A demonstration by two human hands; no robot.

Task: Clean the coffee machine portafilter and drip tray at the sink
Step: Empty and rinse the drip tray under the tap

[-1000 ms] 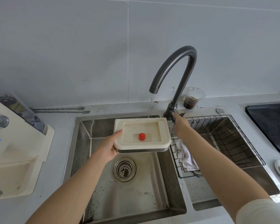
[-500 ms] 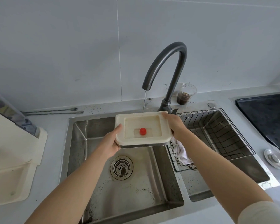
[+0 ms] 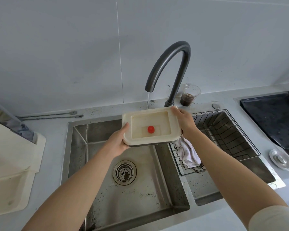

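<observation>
A cream drip tray (image 3: 128,124) with a red float (image 3: 151,129) in its well hangs level over the left sink basin (image 3: 137,194). My left hand (image 3: 118,142) grips its left edge, thumb on the rim. My right hand (image 3: 184,120) grips the tray's right edge. A thin stream of water falls from the dark curved faucet (image 3: 172,64) onto the tray's back rim. Shallow water lies in the well. No portafilter is in view.
A wire rack (image 3: 227,134) sits in the right basin with a white cloth (image 3: 189,153) draped over its corner. A plastic cup of coffee (image 3: 189,95) stands behind the faucet. The cream coffee machine (image 3: 12,164) is at left. A black tray (image 3: 274,117) and metal lid (image 3: 281,160) lie at right.
My right hand left the faucet handle and took hold of the tray's right edge. Water keeps running, and the tray sits slightly higher under the stream.
</observation>
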